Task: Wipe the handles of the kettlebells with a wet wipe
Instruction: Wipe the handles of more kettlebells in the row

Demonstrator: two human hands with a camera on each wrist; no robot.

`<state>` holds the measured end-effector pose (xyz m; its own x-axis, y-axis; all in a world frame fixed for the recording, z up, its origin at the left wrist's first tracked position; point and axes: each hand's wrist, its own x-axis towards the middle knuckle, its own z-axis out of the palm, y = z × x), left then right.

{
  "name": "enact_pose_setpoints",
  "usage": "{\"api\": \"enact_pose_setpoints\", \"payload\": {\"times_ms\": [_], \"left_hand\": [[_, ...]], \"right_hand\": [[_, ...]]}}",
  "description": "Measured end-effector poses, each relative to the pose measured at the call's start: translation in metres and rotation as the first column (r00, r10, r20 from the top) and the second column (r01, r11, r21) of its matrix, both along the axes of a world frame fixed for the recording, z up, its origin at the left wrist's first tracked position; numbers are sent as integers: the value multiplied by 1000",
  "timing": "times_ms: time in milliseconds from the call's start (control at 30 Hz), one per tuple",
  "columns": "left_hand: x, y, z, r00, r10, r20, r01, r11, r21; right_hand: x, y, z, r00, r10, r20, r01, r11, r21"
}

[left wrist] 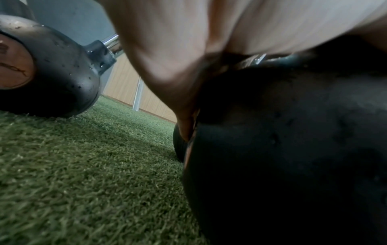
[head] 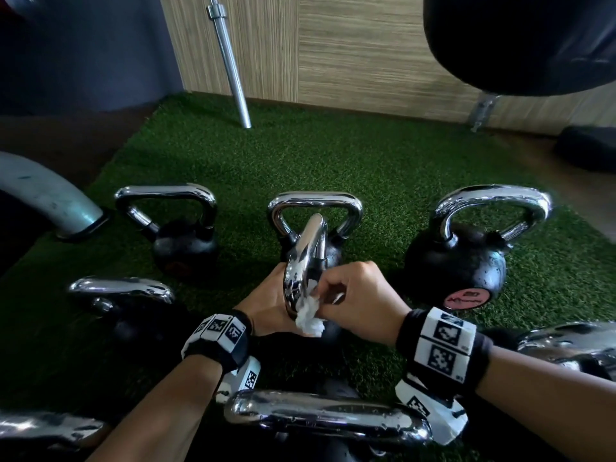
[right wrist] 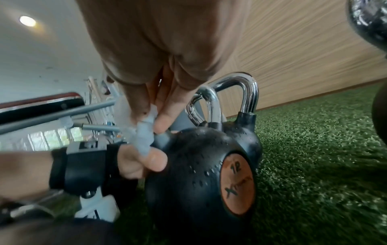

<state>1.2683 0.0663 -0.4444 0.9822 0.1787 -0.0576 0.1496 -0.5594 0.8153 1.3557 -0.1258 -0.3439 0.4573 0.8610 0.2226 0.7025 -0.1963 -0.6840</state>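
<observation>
On the green turf, a black kettlebell (head: 330, 331) stands in the middle with its chrome handle (head: 306, 258) edge-on to me. My left hand (head: 266, 301) grips the handle low on its left side; in the left wrist view the hand (left wrist: 178, 66) lies against the dark body (left wrist: 293, 149). My right hand (head: 353, 291) pinches a crumpled white wet wipe (head: 310, 316) against the near lower part of the handle. In the right wrist view the fingers (right wrist: 165, 119) pinch the wipe (right wrist: 143, 137) above the body (right wrist: 194, 165), which bears an orange "12" label.
Several other kettlebells surround it: back left (head: 186, 248), back right (head: 456, 261), one handle just behind (head: 315, 201), one close in front (head: 326, 418). A barbell (head: 230, 61) leans on the wood wall. A black bag (head: 520, 38) hangs upper right.
</observation>
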Motion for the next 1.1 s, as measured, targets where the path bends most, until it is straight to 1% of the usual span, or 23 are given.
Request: {"api": "enact_pose_setpoints", "payload": {"times_ms": [67,133,200,267,300,367,400,433,467,500,533,600,733,800,833,900,1000,1033,1100], "left_hand": [[-2,-1,4,1000,4,-11,-4,1000,0],[-2,-6,9,1000,14,26,-13,1000,-6],[-2,-10,13,998,-15,65,17,999,-32],[0,-11,10,998,-45,46,46,999,-17],[0,-12,12,998,-57,38,58,998,-3],[-1,-14,17,997,-63,42,63,998,16],[-2,-14,18,998,-58,25,58,998,19],[-2,-14,17,998,-58,17,58,998,-5],[-2,-12,14,997,-67,49,70,996,-48],[-3,-11,10,998,-53,47,57,994,-91],[-4,-9,8,998,-41,46,46,994,-99],[-5,-7,10,998,-41,45,44,997,-68],[-2,-10,11,997,-64,42,65,998,-24],[-3,-8,8,997,-49,59,53,997,-60],[-5,-7,7,997,-42,69,48,995,-85],[-8,-8,7,994,-46,99,56,993,-103],[-11,-12,13,989,-51,140,59,997,-54],[-10,-13,15,986,-57,156,65,997,-46],[-9,-13,14,981,-67,181,73,997,-27]], "right_hand": [[-1,-2,-8,1000,12,-21,-13,999,-31],[2,-4,-10,999,28,-36,-30,998,-54],[13,-3,-8,999,7,-51,-10,998,-64],[24,3,-3,997,-14,-73,6,994,-110],[28,7,-1,997,20,-77,-33,986,-162],[31,19,0,985,141,-97,-163,946,-281],[31,24,0,974,191,-122,-220,926,-308],[31,26,0,962,226,-152,-263,916,-304],[31,28,0,950,254,-184,-298,914,-275],[33,27,1,934,276,-229,-329,913,-240],[34,25,2,913,289,-289,-353,913,-205],[35,21,1,874,288,-392,-373,914,-160],[32,19,-6,854,296,-428,-395,904,-162],[33,18,-7,838,262,-478,-365,921,-136],[33,16,-6,815,248,-524,-353,929,-109],[32,13,-4,721,241,-649,-356,933,-49],[31,10,-1,506,223,-833,-358,933,32],[32,11,0,447,198,-872,-323,945,49],[33,13,1,337,145,-930,-194,977,82]]}}
